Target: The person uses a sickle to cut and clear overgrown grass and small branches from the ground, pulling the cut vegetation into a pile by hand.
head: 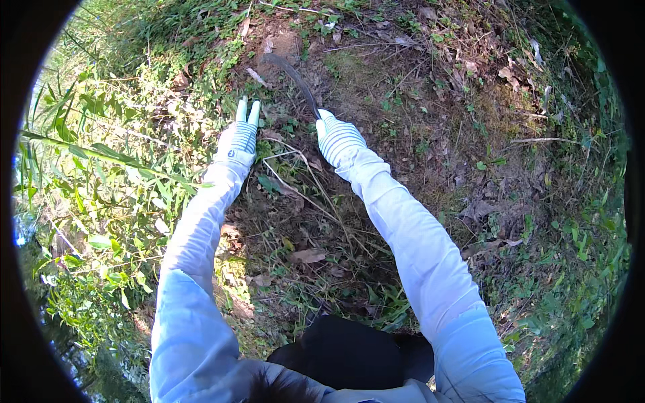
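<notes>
My right hand (340,135), in a white and grey striped glove, grips a sickle at its near end. The dark curved blade of the sickle (298,81) reaches forward and bends left over bare soil and low weeds; its handle is hidden in my fist. To the left, my left hand (239,137) wears a matching glove. Two of its fingers point forward, slightly apart, at the edge of the green weeds (206,95), and I see nothing held in it. Dry bent stems (307,174) lie on the ground between my forearms.
Sunlit leafy plants (101,242) crowd the left side, and a long green stalk (111,157) leans across to my left sleeve. Brown dead leaves (308,256) and short grass cover the ground before my dark-clothed legs (352,352). Fallen twigs and leaf litter (478,209) lie to the right.
</notes>
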A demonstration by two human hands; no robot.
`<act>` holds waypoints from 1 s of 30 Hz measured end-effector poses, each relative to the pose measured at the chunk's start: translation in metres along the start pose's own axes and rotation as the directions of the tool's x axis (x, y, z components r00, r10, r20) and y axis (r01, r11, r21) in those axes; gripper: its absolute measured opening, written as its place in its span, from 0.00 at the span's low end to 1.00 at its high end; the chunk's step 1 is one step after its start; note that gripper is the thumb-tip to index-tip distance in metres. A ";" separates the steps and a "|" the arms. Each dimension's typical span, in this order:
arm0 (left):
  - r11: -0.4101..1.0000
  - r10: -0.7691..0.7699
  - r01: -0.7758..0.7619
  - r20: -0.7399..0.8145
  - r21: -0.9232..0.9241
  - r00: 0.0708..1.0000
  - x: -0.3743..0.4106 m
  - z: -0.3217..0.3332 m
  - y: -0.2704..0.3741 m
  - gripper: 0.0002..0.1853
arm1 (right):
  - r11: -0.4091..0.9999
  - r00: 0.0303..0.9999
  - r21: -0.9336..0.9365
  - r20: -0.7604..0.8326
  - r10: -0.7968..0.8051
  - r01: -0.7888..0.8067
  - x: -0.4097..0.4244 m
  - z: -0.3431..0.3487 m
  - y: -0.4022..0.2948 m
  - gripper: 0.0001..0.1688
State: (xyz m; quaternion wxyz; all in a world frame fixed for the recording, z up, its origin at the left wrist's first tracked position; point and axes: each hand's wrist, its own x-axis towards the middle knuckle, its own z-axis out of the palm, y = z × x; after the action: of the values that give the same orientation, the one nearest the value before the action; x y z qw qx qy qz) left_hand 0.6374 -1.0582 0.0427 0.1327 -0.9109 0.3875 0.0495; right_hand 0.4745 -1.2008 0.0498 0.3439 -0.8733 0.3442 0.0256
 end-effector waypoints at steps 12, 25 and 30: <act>0.990 -0.029 0.048 0.147 -0.129 0.989 0.112 0.042 -0.023 0.21 | 0.998 0.990 0.028 0.131 -0.057 0.054 -0.038 0.046 0.043 0.22; 0.934 0.353 -0.356 0.094 0.017 0.931 -0.140 0.030 0.019 0.18 | 0.997 0.928 0.079 0.371 -0.042 0.013 -0.268 0.034 0.120 0.25; 0.953 0.304 -0.297 0.208 -0.063 0.930 -0.202 0.016 0.022 0.23 | 0.987 0.928 0.128 0.348 -0.132 0.092 -0.284 -0.015 0.107 0.24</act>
State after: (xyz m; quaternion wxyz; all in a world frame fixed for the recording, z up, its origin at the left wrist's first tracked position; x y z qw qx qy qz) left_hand 0.4809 -0.9284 0.0618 0.1507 -0.8320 0.5049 0.1735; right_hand 0.1890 -1.1001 0.0789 0.4488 -0.8523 0.2267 0.1444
